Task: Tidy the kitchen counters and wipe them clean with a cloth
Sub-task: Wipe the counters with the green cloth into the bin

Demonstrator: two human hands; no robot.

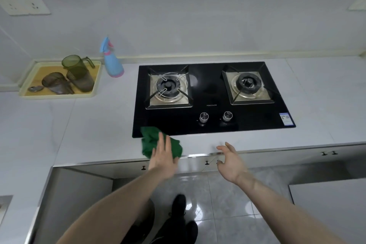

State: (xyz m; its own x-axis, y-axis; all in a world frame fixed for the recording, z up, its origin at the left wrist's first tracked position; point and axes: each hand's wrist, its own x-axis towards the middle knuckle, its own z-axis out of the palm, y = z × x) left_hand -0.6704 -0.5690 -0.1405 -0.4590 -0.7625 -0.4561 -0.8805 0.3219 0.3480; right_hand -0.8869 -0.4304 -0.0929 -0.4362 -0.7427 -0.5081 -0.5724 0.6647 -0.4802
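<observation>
A crumpled green cloth lies on the white counter, overlapping the front left corner of the black gas hob. My left hand lies flat over the cloth with straight fingers. To its right, my right hand hovers at the counter's front edge, fingers loosely spread, holding nothing. A blue and pink spray bottle stands upright at the back, left of the hob.
A cream tray at the back left holds a green pitcher, two smoky cups and a small lid. The hob has two burners and two knobs. Cabinet doors sit below the counter, and a second counter runs along the left.
</observation>
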